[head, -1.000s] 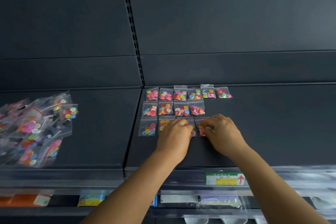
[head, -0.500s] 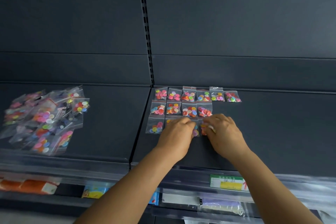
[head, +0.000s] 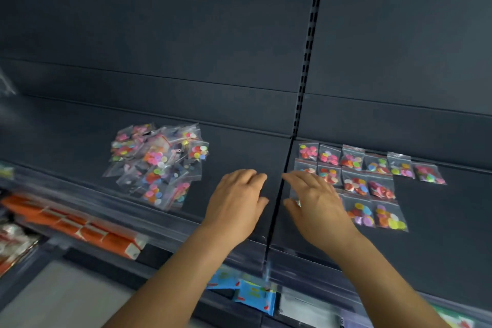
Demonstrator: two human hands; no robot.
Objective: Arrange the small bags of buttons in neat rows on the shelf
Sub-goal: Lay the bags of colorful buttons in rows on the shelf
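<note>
Small clear bags of coloured buttons lie in three rows point(head: 356, 184) on the right panel of the dark shelf point(head: 439, 221). A loose heap of the same bags point(head: 159, 162) sits on the left panel. My left hand point(head: 237, 202) hovers empty over bare shelf between the heap and the rows, fingers relaxed. My right hand point(head: 316, 202) is spread over the left end of the rows and hides some bags there; it holds nothing I can see.
A slotted upright point(head: 308, 48) and a seam split the shelf into two panels. A clear plastic lip point(head: 159, 226) runs along the front edge. Below are orange packs point(head: 72, 224) and blue packets point(head: 253, 293).
Both hands left the front-row bags and moved left; the left hand is now off the rows over bare shelf. The view swung left, bringing the heap closer to the middle.
</note>
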